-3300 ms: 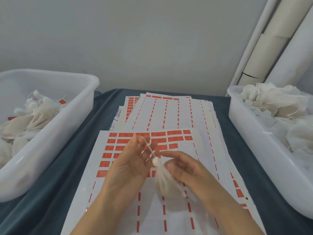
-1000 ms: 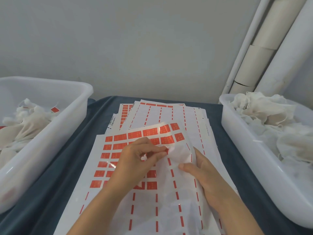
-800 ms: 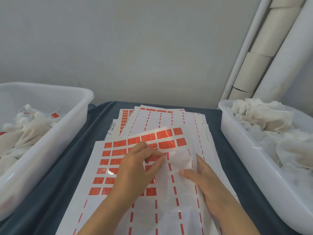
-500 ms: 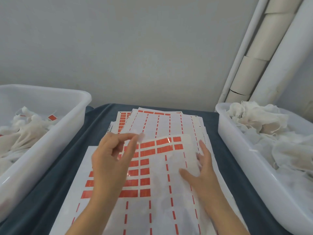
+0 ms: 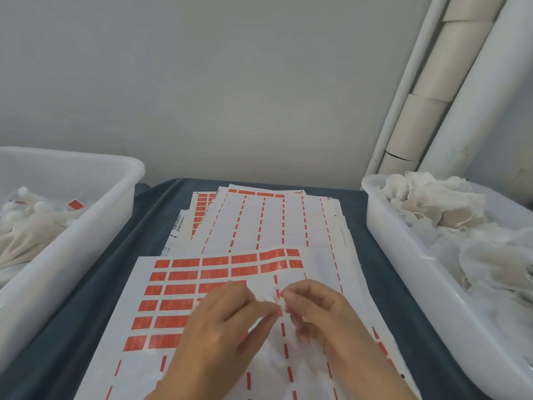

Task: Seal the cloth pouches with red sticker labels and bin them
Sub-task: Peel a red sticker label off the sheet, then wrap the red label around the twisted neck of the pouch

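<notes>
Landmark: top sticker sheet [image 5: 202, 295], white backing, lying on a dark blue cloth [image 5: 95, 284].

Far left of the sheet we see a white bin [image 5: 86, 223] with pale cloth pouches [image 5: 26, 226] piled inside; one shows a red label [image 5: 75, 204].

On the sheet, red stickers [image 5: 184, 277] fill its upper-left rows; the rest is peeled, only thin red dashes left.

Over the sheet's lower middle, our left hand [image 5: 222, 330] has fingers curled, thumb and fingertips pinching something small and whitish; too blurred to name.

Touching it from the right, our right hand [image 5: 317, 313] is also curled, fingertips pinching the same spot.

Behind the sheet lie more sticker sheets [image 5: 259, 220], mostly peeled.

Right of the sheet stands a second white bin [image 5: 403, 255] of crumpled off-white pouches [image 5: 441, 209] with loose strings.
</notes>
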Demonstrator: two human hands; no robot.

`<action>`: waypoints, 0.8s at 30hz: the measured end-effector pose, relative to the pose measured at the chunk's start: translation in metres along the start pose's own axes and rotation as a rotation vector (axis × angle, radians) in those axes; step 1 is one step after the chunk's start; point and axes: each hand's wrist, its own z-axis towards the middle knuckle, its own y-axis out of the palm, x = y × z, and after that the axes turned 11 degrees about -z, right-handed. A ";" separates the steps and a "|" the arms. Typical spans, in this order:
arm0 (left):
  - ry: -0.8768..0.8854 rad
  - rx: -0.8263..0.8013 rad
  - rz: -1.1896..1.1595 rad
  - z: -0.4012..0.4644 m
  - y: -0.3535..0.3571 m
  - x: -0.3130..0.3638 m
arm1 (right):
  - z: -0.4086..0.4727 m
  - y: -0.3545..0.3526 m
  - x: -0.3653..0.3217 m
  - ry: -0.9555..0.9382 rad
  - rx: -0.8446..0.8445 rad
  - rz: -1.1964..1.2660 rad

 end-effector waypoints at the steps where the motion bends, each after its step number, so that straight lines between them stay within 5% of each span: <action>1: 0.003 -0.001 0.017 0.000 -0.001 0.000 | 0.000 0.000 0.000 0.018 -0.004 0.016; 14: 0.157 -0.185 0.089 -0.001 -0.009 0.006 | 0.001 0.003 0.003 0.070 -0.038 0.025; 24: 0.000 -0.096 -0.033 0.003 -0.010 -0.001 | 0.002 -0.008 0.002 -0.001 0.131 0.492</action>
